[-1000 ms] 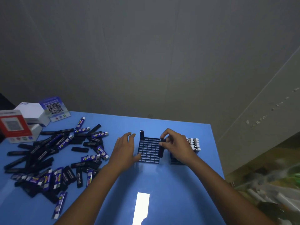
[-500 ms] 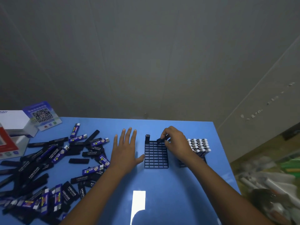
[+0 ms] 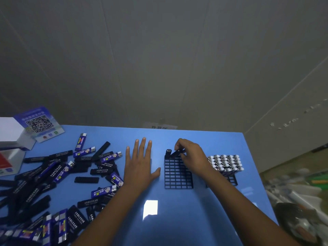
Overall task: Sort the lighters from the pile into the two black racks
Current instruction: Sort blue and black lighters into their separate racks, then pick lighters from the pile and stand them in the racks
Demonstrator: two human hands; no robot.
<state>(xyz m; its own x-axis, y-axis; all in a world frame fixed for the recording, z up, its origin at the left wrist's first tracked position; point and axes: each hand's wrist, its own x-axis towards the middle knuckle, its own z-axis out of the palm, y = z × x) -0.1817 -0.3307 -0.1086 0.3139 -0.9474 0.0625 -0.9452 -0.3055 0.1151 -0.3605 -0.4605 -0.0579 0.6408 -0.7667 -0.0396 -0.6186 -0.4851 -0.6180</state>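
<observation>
— What's the biggest thing here, and what sits on it?

— One blue table [image 3: 177, 219]. On its left half lies one loose pile of lighters [image 3: 53, 176], black ones and purple-blue ones mixed, too overlapped to count exactly (several dozen at least). At the far left edge are two boxes [image 3: 10, 139], white with a red face on the lower one, and one card with a QR code [image 3: 40, 124] leaning beside them.

— How many racks?

— Two black racks. The middle rack [image 3: 177, 176] lies flat, a grid of open slots, and holds one upright black lighter [image 3: 168, 153] in its far left corner slot; the other slots I can see are unfilled. The right rack [image 3: 230, 180] stands well to the right, partly hidden by the right forearm. It is packed with lighters standing upright, pale metal heads [image 3: 224, 162] showing in about five rows; the exact count is unclear.

— And the hands?

— Two. The left hand [image 3: 140, 167] lies flat on the table between the pile and the middle rack, fingers straight and spread, gripping nothing, thumb just beside the rack's left edge. The right hand [image 3: 191, 155] is over the far edge of the middle rack, fingertips pinching one dark lighter [image 3: 176, 153], tilted, right next to the upright one.
</observation>
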